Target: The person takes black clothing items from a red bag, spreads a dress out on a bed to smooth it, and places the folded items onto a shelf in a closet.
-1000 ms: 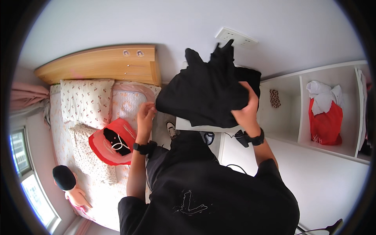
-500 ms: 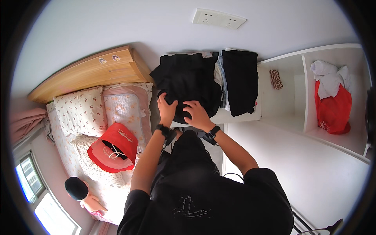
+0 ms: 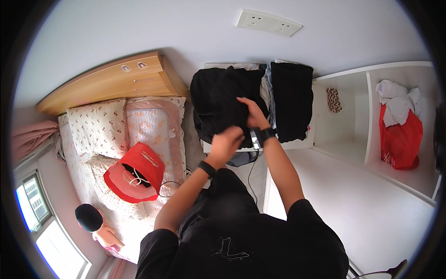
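A black garment (image 3: 223, 95) lies bunched in a rounded heap on a stack of clothes against the wall. My left hand (image 3: 226, 144) is at the heap's near edge, its fingers bent and smeared by motion; whether they grip the cloth is hidden. Resting along the right side of the garment, my right hand (image 3: 254, 115) has a finger stretched out toward the far left. To its right sits a folded black garment (image 3: 291, 100) on a second stack, with blue and pale cloth showing between the two piles.
On the left stands a bed with a wooden headboard (image 3: 102, 83), a patterned pillow (image 3: 96, 128), an open red bag (image 3: 134, 174) and a doll (image 3: 100, 228). At right, a white cabinet (image 3: 367, 116) holds another red bag (image 3: 399, 139) with white cloth. A cable (image 3: 251, 183) hangs near my legs.
My right hand has moved up and right along the black garment, while my left has shifted right and nearer. The garment's near edge is drawn in, its heap rounder. The view has shifted slightly.
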The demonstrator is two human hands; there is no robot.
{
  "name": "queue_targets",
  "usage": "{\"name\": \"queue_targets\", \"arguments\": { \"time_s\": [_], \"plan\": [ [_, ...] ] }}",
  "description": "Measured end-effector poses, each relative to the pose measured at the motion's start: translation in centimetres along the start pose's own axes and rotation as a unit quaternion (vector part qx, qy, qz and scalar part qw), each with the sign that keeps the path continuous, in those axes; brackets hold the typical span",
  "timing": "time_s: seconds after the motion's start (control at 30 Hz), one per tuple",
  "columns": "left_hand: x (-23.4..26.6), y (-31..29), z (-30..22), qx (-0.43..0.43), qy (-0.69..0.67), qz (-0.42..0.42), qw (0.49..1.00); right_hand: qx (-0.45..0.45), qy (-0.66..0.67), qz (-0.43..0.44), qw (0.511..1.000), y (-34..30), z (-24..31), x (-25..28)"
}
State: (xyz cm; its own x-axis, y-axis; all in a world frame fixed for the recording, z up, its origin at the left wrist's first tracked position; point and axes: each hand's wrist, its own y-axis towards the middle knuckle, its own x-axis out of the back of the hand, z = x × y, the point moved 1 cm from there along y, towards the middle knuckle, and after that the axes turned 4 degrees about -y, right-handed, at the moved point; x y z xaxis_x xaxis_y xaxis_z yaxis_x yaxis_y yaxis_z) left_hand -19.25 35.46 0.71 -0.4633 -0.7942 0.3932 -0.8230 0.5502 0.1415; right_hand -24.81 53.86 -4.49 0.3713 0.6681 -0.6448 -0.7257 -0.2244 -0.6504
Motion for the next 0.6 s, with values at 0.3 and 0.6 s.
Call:
{"name": "queue_targets", "arguments": {
  "time_s": [0.3, 0.6],
  "plan": [
    [-0.3, -16.8, -4.3, -0.110, 0.124, 0.043, 0.985, 0.196, 0.065, 0.136, 0.969, -17.4, -7.2, -1.2],
    [9.8, -25.1, -19.2, -0.149, -0.043, -0.283, 0.946, 0.272, 0.062, 0.347, 0.895, -29.1, -9.2, -6.0]
  ]
}}
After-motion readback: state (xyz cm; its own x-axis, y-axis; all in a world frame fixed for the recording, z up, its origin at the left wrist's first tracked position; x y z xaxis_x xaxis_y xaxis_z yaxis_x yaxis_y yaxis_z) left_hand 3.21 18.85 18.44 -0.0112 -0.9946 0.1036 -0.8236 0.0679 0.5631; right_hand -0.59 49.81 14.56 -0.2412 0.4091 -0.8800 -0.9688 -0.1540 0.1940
